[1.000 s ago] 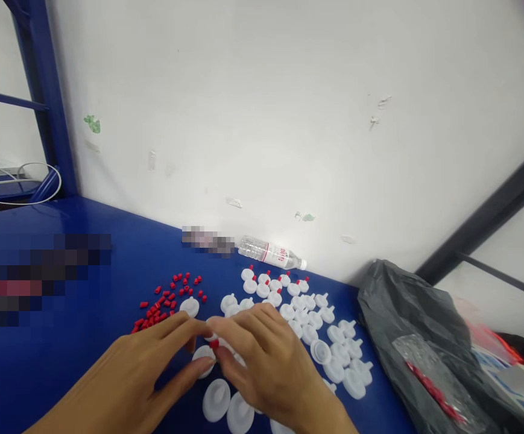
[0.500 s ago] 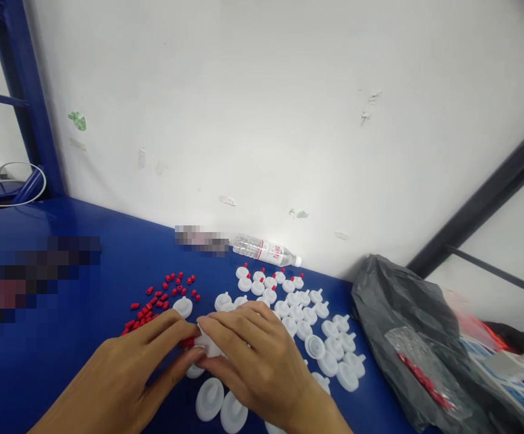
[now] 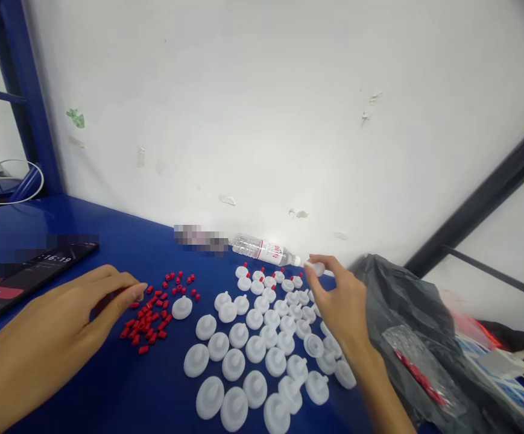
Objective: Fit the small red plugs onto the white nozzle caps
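My right hand (image 3: 340, 295) is at the back right, near the bottle's neck. Between its thumb and fingers it pinches a white round plastic piece with a nozzle (image 3: 316, 267), partly hidden by the fingers. My left hand (image 3: 81, 307) hovers at the left edge of a pile of small red caps (image 3: 142, 325). Its thumb and fingertips are pressed together, and I cannot see whether anything is between them. Many like white pieces (image 3: 255, 348) lie spread over the blue table (image 3: 121, 392). Those in the back rows (image 3: 269, 281) carry red caps on their nozzles.
A clear plastic bottle (image 3: 266, 250) lies along the wall. A phone (image 3: 35, 274) rests at the left. On the right are a dark grey plastic bag (image 3: 374, 301) and a clear bag with red caps (image 3: 419, 377). A blurred-out item lies left of the bottle.
My hands have parted from the middle, where they held a white piece and a red cap together. The right went to the back right with a white piece, the left to the red caps.
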Demonstrator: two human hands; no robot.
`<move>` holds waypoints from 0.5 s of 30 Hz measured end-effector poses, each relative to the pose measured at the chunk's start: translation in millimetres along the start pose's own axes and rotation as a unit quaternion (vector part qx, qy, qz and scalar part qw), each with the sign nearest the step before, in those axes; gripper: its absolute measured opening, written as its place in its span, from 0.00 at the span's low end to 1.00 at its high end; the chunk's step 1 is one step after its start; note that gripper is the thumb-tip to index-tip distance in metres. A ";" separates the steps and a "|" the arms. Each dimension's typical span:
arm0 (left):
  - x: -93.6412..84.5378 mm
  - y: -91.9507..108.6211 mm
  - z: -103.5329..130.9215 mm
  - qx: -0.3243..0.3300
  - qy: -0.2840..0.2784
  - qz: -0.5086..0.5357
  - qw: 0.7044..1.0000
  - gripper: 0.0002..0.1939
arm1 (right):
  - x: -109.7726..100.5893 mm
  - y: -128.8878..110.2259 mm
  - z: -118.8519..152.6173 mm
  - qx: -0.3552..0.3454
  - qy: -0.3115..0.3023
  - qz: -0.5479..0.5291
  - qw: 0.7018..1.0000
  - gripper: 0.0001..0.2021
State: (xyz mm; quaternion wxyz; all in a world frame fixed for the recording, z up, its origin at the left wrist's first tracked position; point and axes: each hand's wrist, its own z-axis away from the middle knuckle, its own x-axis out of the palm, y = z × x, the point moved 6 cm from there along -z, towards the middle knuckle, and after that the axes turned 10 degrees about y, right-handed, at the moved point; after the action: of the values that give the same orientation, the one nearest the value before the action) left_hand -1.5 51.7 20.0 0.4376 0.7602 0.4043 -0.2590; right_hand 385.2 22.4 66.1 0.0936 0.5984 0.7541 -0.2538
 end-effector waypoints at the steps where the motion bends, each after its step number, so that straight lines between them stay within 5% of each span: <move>1: 4.6 -6.6 -2.3 -0.003 -0.015 -0.005 1.000 0.19 | 5.5 1.2 1.8 0.001 -0.017 -0.007 1.000 0.08; 6: 18.4 -27.2 -3.2 0.004 -0.051 -0.014 0.999 0.20 | 33.0 0.6 14.9 -0.031 -0.087 -0.021 0.995 0.09; 15: 18.0 -26.9 -4.5 -0.005 -0.081 -0.046 0.996 0.14 | 49.7 9.3 23.8 -0.006 -0.166 -0.019 0.986 0.06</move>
State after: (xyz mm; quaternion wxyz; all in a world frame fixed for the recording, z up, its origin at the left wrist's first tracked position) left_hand -14.2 70.5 -3.6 0.4602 0.7150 0.4035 -0.3380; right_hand 376.9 54.6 21.2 0.2162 0.5334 0.7408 -0.3463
